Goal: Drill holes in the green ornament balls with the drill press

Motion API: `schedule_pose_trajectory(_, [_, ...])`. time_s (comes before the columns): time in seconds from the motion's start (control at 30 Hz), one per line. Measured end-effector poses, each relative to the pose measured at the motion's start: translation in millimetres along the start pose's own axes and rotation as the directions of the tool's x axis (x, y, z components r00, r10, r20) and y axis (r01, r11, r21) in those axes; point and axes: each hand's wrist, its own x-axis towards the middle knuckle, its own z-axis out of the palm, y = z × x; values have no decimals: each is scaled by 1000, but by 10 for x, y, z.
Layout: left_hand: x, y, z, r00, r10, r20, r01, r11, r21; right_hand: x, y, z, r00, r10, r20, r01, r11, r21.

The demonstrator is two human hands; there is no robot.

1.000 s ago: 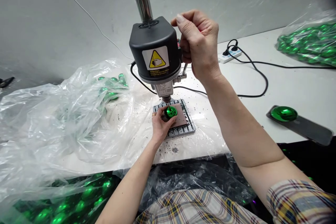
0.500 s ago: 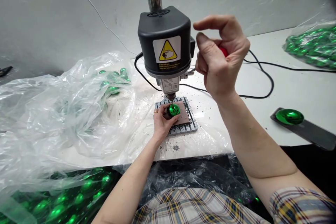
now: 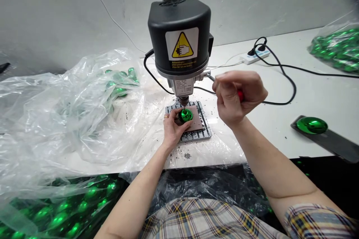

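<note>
My left hand (image 3: pixel 174 124) grips a shiny green bauble (image 3: pixel 186 115) from its left and near sides, fingers curled round it. The bauble rests on a brownish square pad (image 3: pixel 198 121) on the slotted metal base (image 3: pixel 206 133) of a small drill press (image 3: pixel 179 33). The drill bit (image 3: pixel 184 106) comes down at the top of the bauble; whether it has entered, I cannot tell. My right hand (image 3: pixel 239 97) is closed round the red-knobbed feed lever (image 3: pixel 210 77) at the press's right side; a bit of red shows between the fingers.
Clear plastic sheeting (image 3: pixel 70 108) covers the table's left, with several green baubles (image 3: pixel 120 86) under it. More baubles (image 3: pixel 60 218) lie below the table edge. A bagged heap (image 3: pixel 336 50) stands back right, near a power strip (image 3: pixel 255 56). One bauble (image 3: pixel 312 124) sits on a phone (image 3: pixel 338 143).
My right hand has moved down with the lever, which now tilts lower. The power strip has come into view behind it. My left hand stays on the bauble.
</note>
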Motion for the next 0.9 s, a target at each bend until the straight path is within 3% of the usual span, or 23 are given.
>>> schedule_pose_trajectory(0.17, [0, 8, -19, 997, 73, -16, -70, 991, 117, -86, 119, 55, 998, -59, 11, 59, 998, 12])
schedule_pose_trajectory(0.23, [2, 12, -22, 996, 92, -18, -89, 987, 135, -131, 204, 68, 980, -161, -121, 170, 983, 68])
schedule_pose_trajectory(0.33, [-2, 15, -19, 996, 91, -26, -88, 991, 98, -164, 336, 112, 844, -367, -391, 433, 896, 95])
schedule_pose_trajectory(0.4, [-10, 8, -17, 996, 85, -23, -83, 994, 74, -170, 392, 149, 774, -460, -435, 541, 837, 77])
schedule_pose_trajectory(0.47, [-13, -14, -17, 996, 91, -17, -89, 993, 74, -170, 403, 175, 753, -521, -401, 595, 800, 79])
schedule_pose_trajectory(0.53, [-1, -46, -16, 994, 108, -11, -106, 989, 100, -140, 365, 179, 751, -527, -397, 603, 793, 89])
schedule_pose_trajectory(0.63, [44, -70, -9, 991, 132, -13, -128, 978, 164, 39, 239, 142, 775, -432, -462, 528, 844, 96])
schedule_pose_trajectory(0.7, [39, -43, -5, 989, 148, -31, -138, 968, 208, 250, 135, 96, 807, -344, -480, 451, 884, 125])
schedule_pose_trajectory(0.77, [-68, 12, -17, 975, 205, -83, -178, 950, 258, 471, 40, 46, 873, -205, -444, 322, 924, 207])
schedule_pose_trajectory(0.83, [-320, 55, -65, 928, 358, -101, -314, 899, 305, 636, -34, 8, 923, -78, -376, 190, 944, 271])
schedule_pose_trajectory(0.9, [-697, 39, -161, 818, 576, 9, -548, 774, 318, 715, -83, -6, 938, -14, -347, 131, 940, 316])
